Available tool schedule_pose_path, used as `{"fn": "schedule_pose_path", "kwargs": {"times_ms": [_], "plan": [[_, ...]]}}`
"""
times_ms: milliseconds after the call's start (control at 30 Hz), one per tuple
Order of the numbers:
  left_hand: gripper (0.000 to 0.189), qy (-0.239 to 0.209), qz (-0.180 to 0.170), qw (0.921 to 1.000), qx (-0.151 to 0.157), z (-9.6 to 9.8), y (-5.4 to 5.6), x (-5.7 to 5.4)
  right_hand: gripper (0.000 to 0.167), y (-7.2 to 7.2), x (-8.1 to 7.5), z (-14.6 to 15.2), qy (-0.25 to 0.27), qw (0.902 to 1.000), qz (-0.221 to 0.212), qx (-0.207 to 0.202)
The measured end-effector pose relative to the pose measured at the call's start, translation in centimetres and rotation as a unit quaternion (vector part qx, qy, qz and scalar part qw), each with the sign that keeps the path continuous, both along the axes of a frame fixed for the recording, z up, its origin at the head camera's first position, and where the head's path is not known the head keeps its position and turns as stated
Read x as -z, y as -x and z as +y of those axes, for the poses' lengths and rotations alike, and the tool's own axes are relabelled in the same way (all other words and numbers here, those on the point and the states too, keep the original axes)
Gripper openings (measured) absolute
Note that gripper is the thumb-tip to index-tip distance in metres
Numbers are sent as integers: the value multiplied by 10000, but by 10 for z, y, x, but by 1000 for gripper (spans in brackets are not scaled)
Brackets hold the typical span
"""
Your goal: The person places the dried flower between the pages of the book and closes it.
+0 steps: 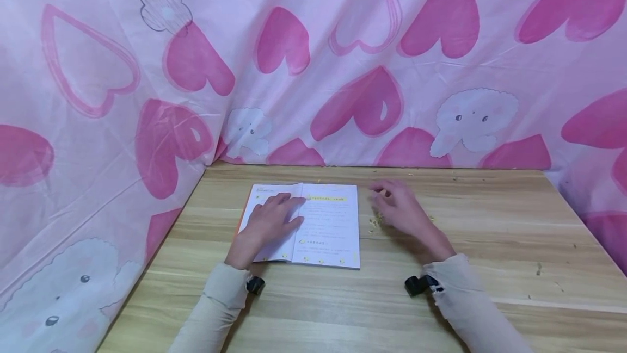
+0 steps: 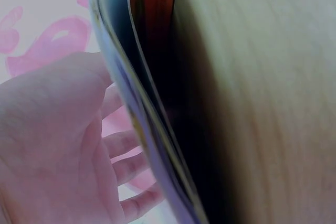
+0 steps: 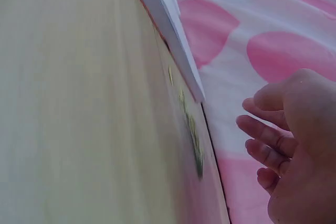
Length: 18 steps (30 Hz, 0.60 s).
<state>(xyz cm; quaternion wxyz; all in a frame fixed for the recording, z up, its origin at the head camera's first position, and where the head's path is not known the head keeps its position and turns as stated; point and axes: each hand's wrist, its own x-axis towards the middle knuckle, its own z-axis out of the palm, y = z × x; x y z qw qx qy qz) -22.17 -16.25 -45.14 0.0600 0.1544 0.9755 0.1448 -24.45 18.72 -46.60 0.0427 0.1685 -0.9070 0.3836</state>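
An open book (image 1: 328,228) with printed pages and yellow headings lies on the table. My left hand (image 1: 271,220) rests on its left page, fingers spread towards the fold. From the left wrist, the curved pages (image 2: 134,93) rise beside the palm, with an orange cover (image 2: 160,3) beneath. To the right of the book, my right hand (image 1: 401,209) hovers over a small scatter of yellow bits (image 1: 374,223). In the right wrist view its fingers (image 3: 268,132) are loosely bent, the thumb close to the index finger, and I see nothing between them.
The wooden table (image 1: 343,309) reaches back to a pink heart-patterned cloth (image 1: 355,103), which also hangs along the left side. A few dark specks (image 1: 539,268) lie on the right part of the table. Each wrist wears a black camera (image 1: 418,286).
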Motion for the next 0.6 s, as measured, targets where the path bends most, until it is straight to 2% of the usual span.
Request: {"fn": "schedule_pose_path", "kwargs": {"times_ms": [300, 500, 600], "plan": [[53, 84, -15, 10000, -8, 5, -1, -1, 15, -7, 8, 27, -757, 9970, 173, 21], [51, 64, -8, 10000, -17, 3, -3, -1, 7, -15, 2, 40, -1014, 9945, -231, -83], [51, 59, -13, 10000, -10, 3, -3, -1, 6, -19, -2, 47, -1121, 9927, -335, -292]]}}
